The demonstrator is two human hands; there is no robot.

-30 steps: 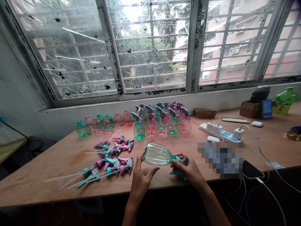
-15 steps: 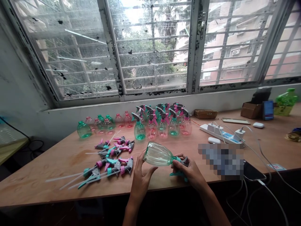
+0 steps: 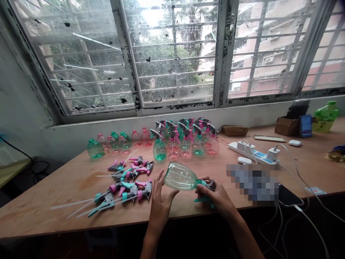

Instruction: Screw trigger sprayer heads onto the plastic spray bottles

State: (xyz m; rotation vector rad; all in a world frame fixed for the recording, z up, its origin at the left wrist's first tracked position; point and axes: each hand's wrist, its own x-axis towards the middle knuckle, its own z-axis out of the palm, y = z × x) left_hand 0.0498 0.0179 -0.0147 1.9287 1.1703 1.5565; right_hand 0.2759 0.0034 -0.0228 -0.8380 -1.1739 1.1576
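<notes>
A clear green spray bottle (image 3: 181, 177) lies on its side just above the wooden table (image 3: 67, 180), its base to the left. My left hand (image 3: 161, 205) cradles the bottle's body from below, fingers and thumb curled round it. My right hand (image 3: 215, 196) is closed on the teal and grey trigger head (image 3: 207, 187) at the bottle's neck. Loose trigger heads with long dip tubes (image 3: 126, 181) lie in a pile to the left of my hands.
Capped spray bottles (image 3: 185, 142) stand in a cluster at the back, with several uncapped green and pink bottles (image 3: 115, 142) to their left. A power strip (image 3: 254, 154) with cables, a phone (image 3: 289, 194), a blurred patch and boxes lie to the right.
The bottle has barely shifted; my left hand's fingers have moved slightly along its body. My right hand stays on the trigger head.
</notes>
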